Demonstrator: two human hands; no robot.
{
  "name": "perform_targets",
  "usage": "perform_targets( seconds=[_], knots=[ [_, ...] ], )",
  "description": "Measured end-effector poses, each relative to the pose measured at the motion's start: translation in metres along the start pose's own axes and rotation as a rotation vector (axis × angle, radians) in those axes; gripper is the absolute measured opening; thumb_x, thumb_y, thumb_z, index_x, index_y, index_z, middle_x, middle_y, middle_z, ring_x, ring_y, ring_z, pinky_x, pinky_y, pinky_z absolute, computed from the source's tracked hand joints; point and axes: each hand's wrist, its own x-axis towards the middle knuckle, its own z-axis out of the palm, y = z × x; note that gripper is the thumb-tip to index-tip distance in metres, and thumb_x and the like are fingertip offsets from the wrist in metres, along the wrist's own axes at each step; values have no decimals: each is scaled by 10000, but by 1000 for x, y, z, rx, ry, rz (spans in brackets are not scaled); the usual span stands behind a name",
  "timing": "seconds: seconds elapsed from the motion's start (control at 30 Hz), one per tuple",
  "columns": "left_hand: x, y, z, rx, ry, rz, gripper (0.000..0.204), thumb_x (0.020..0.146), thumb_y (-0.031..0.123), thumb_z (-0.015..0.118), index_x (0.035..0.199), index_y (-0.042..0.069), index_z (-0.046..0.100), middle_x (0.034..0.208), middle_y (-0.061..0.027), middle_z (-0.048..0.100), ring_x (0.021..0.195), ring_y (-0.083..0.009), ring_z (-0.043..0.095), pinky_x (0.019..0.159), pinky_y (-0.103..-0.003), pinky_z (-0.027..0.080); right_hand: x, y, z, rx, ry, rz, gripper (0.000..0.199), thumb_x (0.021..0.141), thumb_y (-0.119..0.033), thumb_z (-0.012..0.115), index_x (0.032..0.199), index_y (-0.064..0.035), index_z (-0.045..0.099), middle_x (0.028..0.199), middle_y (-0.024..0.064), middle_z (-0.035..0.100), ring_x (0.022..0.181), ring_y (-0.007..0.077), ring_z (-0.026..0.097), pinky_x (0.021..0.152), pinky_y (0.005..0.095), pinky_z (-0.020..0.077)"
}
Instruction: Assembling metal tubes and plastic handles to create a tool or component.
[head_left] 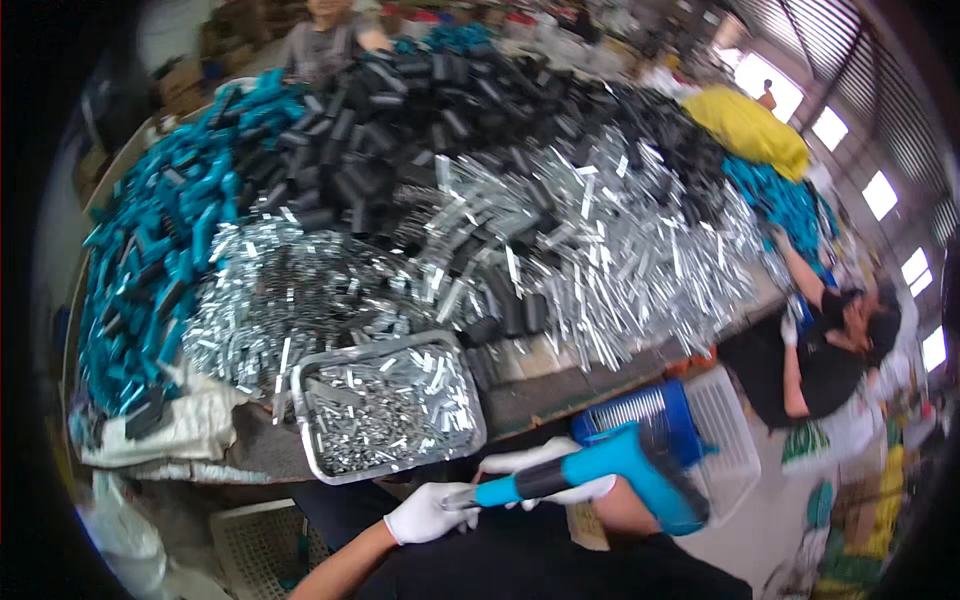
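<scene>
My two white-gloved hands are low in the picture, in front of my dark clothing. My right hand (545,470) is wrapped around a blue and black tool (600,470) with a thick blue handle that slants down to the right. At the tool's left end a shiny metal piece sticks out, and my left hand (430,512) pinches it. Just above my hands stands a metal tray (305,440) filled with small shiny metal pieces.
A long table (560,385) carries big heaps of shiny metal pieces, black sleeves (400,130) and blue sleeves (150,260). A blue basket (645,410) and a white crate (735,445) stand to my right. Another person (830,350) leans on the table's right end; someone sits at the far end.
</scene>
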Motion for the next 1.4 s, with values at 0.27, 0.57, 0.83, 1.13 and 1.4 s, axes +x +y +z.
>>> perform_targets(
  seconds=[0.27, 0.57, 0.83, 1.13, 1.4],
  knots=[
    [44, -118, -57, 862, 343, -95, 268, 869, 81, 561, 1099, 84, 699, 958, -197, 718, 866, -391, 690, 755, -453, 554, -23, 80, -40, 179, 66, 135, 573, 920, -168, 689, 1434, -9, 494, 1034, 102, 689, 823, 120, 638, 745, 258, 544],
    [32, -297, -155, 259, 850, 77, 594, 1048, 399, 408, 1541, 86, 304, 1575, -112, 347, 1429, -292, 362, 1192, -451, 302, 114, 158, 40, -306, 353, 263, 417, 826, -272, 752, 1128, 1, 660, 808, 107, 697, 656, 185, 676, 614, 320, 520],
    [44, -238, -119, -478, 790, 402, 619, 1047, 399, 424, 1552, 81, 261, 1571, -112, 350, 1424, -273, 375, 1167, -446, 350, 150, 182, 41, -834, 334, 199, 453, 841, -392, 676, 1151, -62, 667, 1186, 215, 654, 1109, 402, 606, 961, 453, 472],
    [49, -222, -120, -44, 754, 367, 610, 1022, 430, 425, 1531, 108, 331, 1568, -95, 367, 1430, -283, 366, 1186, -446, 309, 178, 184, 53, -1172, 91, 286, 419, 900, -452, 550, 1012, -81, 710, 997, 183, 713, 952, 390, 670, 842, 471, 518],
    [48, -245, -117, 722, 507, -32, 555, 987, 414, 449, 1484, 166, 448, 1517, -80, 460, 1411, -288, 408, 1192, -430, 283, 222, 231, 88, -1247, 48, 107, 389, 847, -347, 586, 1080, -50, 680, 1156, 219, 664, 1106, 406, 610, 1025, 487, 441]
  ],
)
